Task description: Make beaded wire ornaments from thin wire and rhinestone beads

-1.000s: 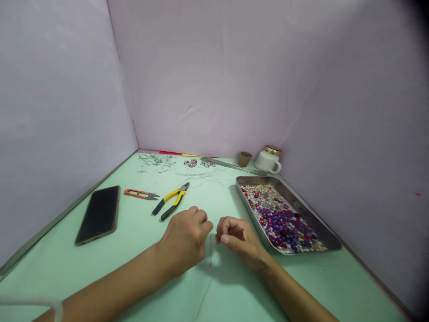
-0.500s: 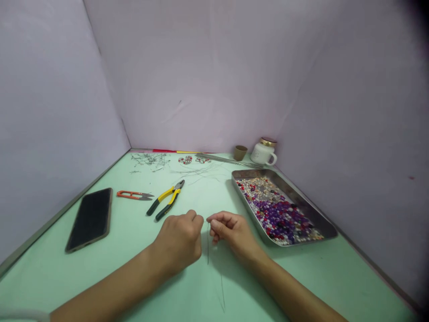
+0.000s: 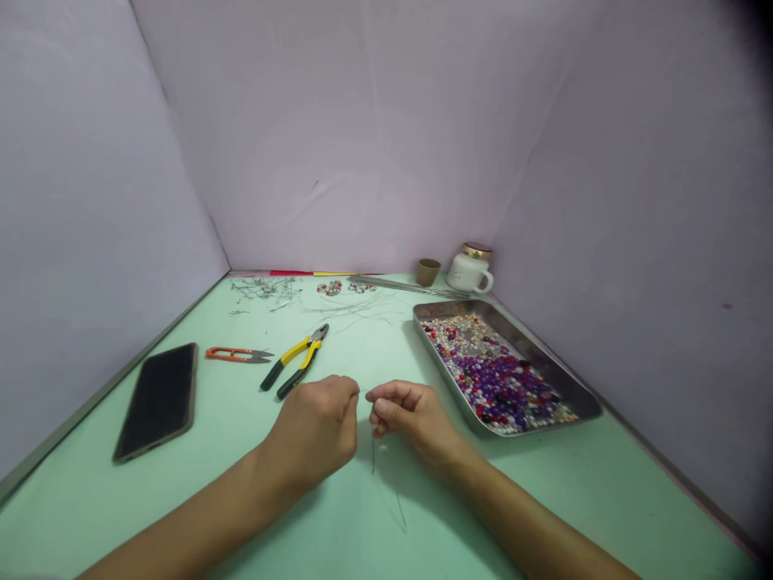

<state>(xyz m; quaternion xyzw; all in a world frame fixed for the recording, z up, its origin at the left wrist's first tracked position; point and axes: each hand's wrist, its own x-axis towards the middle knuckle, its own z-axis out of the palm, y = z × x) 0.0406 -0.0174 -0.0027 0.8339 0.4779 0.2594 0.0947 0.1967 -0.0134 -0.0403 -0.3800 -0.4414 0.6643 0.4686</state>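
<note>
A thin wire (image 3: 373, 459) runs between my two hands over the middle of the table, with one end hanging down below my right fingers. My left hand (image 3: 321, 423) is closed, its thumb and fingers pressed together on the wire; its fingertips are hidden from me. Thumb and index finger of my right hand (image 3: 411, 415) pinch the wire a short way to the right. A small gap separates the hands. Beyond my left hand lie pliers (image 3: 295, 362) with yellow and black handles. A metal tray (image 3: 416, 322) of mixed beads (image 3: 501, 387) stands beside my right hand.
Orange thread snips (image 3: 238, 355) and a dark phone (image 3: 157, 403) lie at left. Along the back are wire scraps (image 3: 266, 288), beaded pieces (image 3: 329, 287), a bundle of wires (image 3: 411, 285), a small brown cup (image 3: 428, 272) and a white lidded mug (image 3: 468, 272). Pale walls enclose the table.
My hands have drawn slightly apart, showing a short stretch of wire between them. The whole view has shifted a little. Both hands keep their grip.
</note>
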